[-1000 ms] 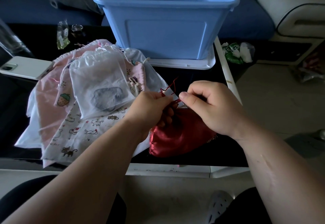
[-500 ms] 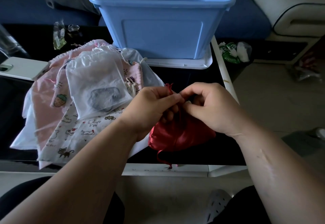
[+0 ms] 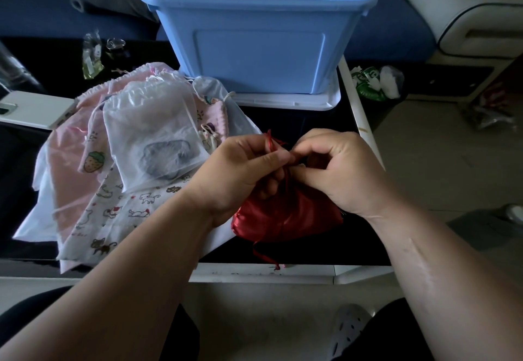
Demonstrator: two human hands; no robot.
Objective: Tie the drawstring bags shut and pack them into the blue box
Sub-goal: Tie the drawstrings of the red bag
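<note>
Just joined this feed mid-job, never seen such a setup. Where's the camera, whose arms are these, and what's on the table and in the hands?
No machine here: a person works bare-handed, and the single camera sits on their head, looking forward and down, so both arms reach in from below. The left hand and right hand pinch the red cord at the mouth of a shiny red bag at the near side of the black table. Left of it lies a pile of other bags, a sheer white bag on top. Behind stands the blue box on a white lid; its floor is out of view. A white phone lies far left.
</note>
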